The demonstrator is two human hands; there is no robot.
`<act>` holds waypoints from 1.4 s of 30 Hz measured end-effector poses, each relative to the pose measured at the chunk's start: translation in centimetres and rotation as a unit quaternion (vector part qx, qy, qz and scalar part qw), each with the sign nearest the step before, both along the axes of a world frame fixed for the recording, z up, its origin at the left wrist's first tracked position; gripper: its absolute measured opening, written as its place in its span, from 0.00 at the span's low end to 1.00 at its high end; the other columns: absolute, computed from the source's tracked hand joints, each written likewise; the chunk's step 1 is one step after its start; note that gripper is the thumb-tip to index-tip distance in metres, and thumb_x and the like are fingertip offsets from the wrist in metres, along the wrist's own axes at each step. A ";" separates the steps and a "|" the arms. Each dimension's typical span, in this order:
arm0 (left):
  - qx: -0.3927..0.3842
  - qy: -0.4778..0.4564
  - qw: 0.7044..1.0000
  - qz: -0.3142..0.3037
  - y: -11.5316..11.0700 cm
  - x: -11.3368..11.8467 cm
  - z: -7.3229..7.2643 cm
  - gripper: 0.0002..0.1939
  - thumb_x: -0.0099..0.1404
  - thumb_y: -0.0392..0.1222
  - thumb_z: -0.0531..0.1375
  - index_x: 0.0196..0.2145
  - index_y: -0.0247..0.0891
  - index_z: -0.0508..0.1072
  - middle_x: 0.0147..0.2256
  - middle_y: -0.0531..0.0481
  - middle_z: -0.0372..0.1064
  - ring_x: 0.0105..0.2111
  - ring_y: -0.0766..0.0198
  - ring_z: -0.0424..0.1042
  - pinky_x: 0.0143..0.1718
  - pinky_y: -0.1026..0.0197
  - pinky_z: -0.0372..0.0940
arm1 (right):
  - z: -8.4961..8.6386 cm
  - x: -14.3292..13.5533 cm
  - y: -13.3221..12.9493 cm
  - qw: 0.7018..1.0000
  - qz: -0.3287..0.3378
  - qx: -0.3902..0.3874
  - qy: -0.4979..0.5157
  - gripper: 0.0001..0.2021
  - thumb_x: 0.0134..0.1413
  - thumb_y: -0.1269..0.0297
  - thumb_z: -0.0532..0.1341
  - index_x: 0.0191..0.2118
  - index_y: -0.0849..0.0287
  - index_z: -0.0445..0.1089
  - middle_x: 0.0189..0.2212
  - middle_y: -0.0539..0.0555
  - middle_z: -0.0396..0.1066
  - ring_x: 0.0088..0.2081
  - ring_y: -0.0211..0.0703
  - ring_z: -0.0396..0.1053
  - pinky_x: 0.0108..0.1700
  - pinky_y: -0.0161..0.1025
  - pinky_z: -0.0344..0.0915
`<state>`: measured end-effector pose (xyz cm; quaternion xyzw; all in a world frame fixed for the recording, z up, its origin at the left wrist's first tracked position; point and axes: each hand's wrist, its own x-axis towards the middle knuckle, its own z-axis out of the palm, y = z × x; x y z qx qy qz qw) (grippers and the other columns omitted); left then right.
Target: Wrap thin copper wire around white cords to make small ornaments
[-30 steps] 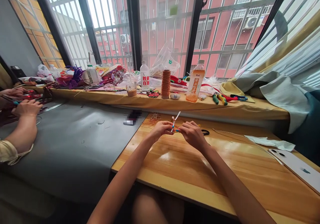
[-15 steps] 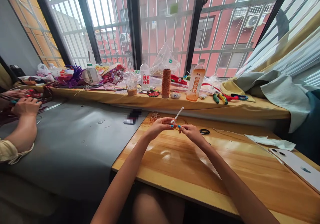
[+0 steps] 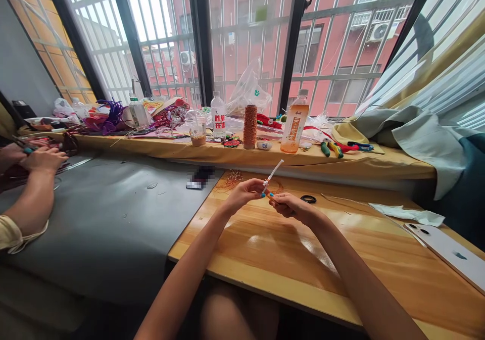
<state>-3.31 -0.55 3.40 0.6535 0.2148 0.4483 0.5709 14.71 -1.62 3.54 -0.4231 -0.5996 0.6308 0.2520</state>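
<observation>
My left hand (image 3: 247, 194) is closed in a pinch on a thin white stick (image 3: 276, 169), which slants up to the right. Around its lower part there seems to be some orange cord, too small to make out clearly. Close beside it, my right hand (image 3: 291, 206) has its fingers closed on a short stretch of orange cord (image 3: 270, 196). Both hands are held above the wooden table (image 3: 242, 254). Behind them a loose tangle of orange thread (image 3: 233, 179) lies on the wood. A black ring handle (image 3: 308, 198) sits just beyond my right hand.
On the ledge (image 3: 151, 150) stand a spool of brown cord (image 3: 250, 128), a bottle of orange drink (image 3: 295, 123), a clear bottle (image 3: 217, 115), a cup (image 3: 197, 130) and pliers (image 3: 331, 149). A phone (image 3: 450, 254) and tissue (image 3: 407, 213) lie right. A co-worker's hand (image 3: 43, 159) works at left.
My right hand has turned and its fingers have curled in more around the orange cord. The white stick has shifted slightly up and right. The co-worker's hands moved a little.
</observation>
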 end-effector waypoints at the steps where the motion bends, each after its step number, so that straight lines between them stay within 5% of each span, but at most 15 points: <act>1: 0.004 0.004 1.000 0.010 0.0 0.1 0.0 0.14 0.47 0.36 0.63 0.35 0.33 0.70 0.32 0.46 0.70 0.35 0.64 0.68 0.40 0.62 0.59 | 0.0 0.1 0.0 1.000 0.007 -0.009 0.007 0.15 0.40 0.54 0.57 0.21 0.60 0.53 0.15 0.41 0.39 0.16 0.26 0.33 0.18 0.31 0.29; 6: 0.009 -0.018 0.999 0.045 0.2 0.5 -0.5 0.13 0.46 0.37 0.63 0.32 0.33 0.70 0.30 0.48 0.70 0.33 0.64 0.69 0.39 0.62 0.60 | 0.1 -0.4 -0.4 1.000 -0.007 0.011 -0.019 0.15 0.45 0.51 0.52 0.26 0.60 0.57 0.14 0.41 0.43 0.14 0.25 0.36 0.17 0.29 0.32; 8: -0.006 -0.032 0.997 0.068 0.6 0.5 -0.7 0.13 0.45 0.37 0.63 0.31 0.33 0.70 0.28 0.49 0.70 0.33 0.64 0.69 0.38 0.61 0.61 | 0.0 -1.0 -0.6 0.993 -0.047 0.079 -0.072 0.17 0.48 0.49 0.49 0.31 0.60 0.58 0.17 0.44 0.52 0.14 0.26 0.41 0.16 0.29 0.36; 10: -0.028 -0.045 0.994 0.097 1.0 0.4 -1.0 0.14 0.43 0.37 0.64 0.31 0.33 0.70 0.28 0.50 0.70 0.32 0.64 0.69 0.38 0.61 0.61 | -0.4 -1.6 -0.7 0.958 -0.100 0.226 -0.149 0.17 0.49 0.50 0.49 0.35 0.60 0.57 0.24 0.50 0.61 0.15 0.28 0.49 0.17 0.30 0.42; 13: -0.062 -0.067 0.989 0.120 1.5 0.2 -1.4 0.15 0.42 0.36 0.65 0.31 0.33 0.71 0.28 0.50 0.70 0.31 0.65 0.69 0.37 0.61 0.62 | -1.6 -2.1 -0.6 0.795 -0.162 0.498 -0.305 0.11 0.52 0.57 0.51 0.38 0.58 0.59 0.33 0.54 0.65 0.23 0.34 0.61 0.20 0.32 0.45; 16: -0.098 -0.072 0.986 0.113 1.8 0.1 -1.6 0.15 0.42 0.36 0.65 0.31 0.32 0.70 0.28 0.49 0.70 0.30 0.66 0.69 0.39 0.60 0.62 | -2.4 -1.8 -0.4 0.625 -0.158 0.638 -0.421 0.10 0.56 0.64 0.46 0.38 0.58 0.63 0.29 0.53 0.67 0.25 0.36 0.63 0.22 0.34 0.45; 19: -0.117 -0.069 0.986 0.096 1.7 0.1 -1.4 0.22 0.42 0.36 0.65 0.37 0.33 0.67 0.26 0.50 0.70 0.30 0.66 0.69 0.40 0.59 0.62 | -2.3 -1.4 -0.4 0.555 -0.151 0.686 -0.445 0.12 0.56 0.69 0.46 0.37 0.59 0.65 0.25 0.53 0.68 0.24 0.35 0.62 0.25 0.34 0.46; 24: -0.088 -0.065 0.990 0.091 1.5 0.1 -1.1 0.32 0.46 0.42 0.63 0.49 0.38 0.58 0.23 0.54 0.68 0.26 0.67 0.69 0.36 0.59 0.63 | -1.7 -1.0 -0.5 0.546 -0.137 0.699 -0.442 0.12 0.54 0.73 0.47 0.33 0.60 0.68 0.23 0.52 0.67 0.24 0.35 0.62 0.27 0.33 0.48; 29: -0.038 -0.029 0.988 0.148 2.0 0.0 -1.5 0.18 0.50 0.48 0.59 0.37 0.35 0.66 0.18 0.55 0.64 0.19 0.69 0.65 0.24 0.65 0.62 | -1.7 -1.1 -0.5 0.558 -0.122 0.700 -0.428 0.11 0.53 0.75 0.49 0.32 0.60 0.68 0.24 0.51 0.68 0.25 0.36 0.63 0.28 0.33 0.50; 33: 0.005 -0.008 0.977 0.211 2.8 -0.3 -2.1 0.14 0.51 0.48 0.58 0.31 0.35 0.68 0.14 0.56 0.60 0.14 0.74 0.58 0.15 0.70 0.52 | -1.7 -1.4 -0.6 0.581 -0.093 0.697 -0.410 0.12 0.53 0.75 0.48 0.35 0.60 0.67 0.28 0.52 0.70 0.28 0.36 0.64 0.30 0.32 0.53; 38: 0.005 -0.011 0.967 0.254 3.3 -0.4 -2.4 0.13 0.47 0.47 0.61 0.28 0.34 0.70 0.14 0.58 0.56 0.15 0.75 0.54 0.15 0.69 0.45 | -1.7 -1.7 -0.7 0.620 -0.075 0.679 -0.385 0.10 0.55 0.65 0.50 0.36 0.60 0.66 0.32 0.54 0.68 0.31 0.38 0.65 0.32 0.32 0.55; 42: -0.003 -0.030 0.967 0.255 3.2 -0.3 -2.3 0.13 0.46 0.46 0.61 0.27 0.33 0.69 0.14 0.58 0.56 0.15 0.75 0.53 0.17 0.69 0.45 | -1.8 -1.6 -0.6 0.625 -0.068 0.669 -0.397 0.11 0.57 0.67 0.47 0.35 0.60 0.65 0.30 0.54 0.68 0.30 0.37 0.65 0.30 0.32 0.55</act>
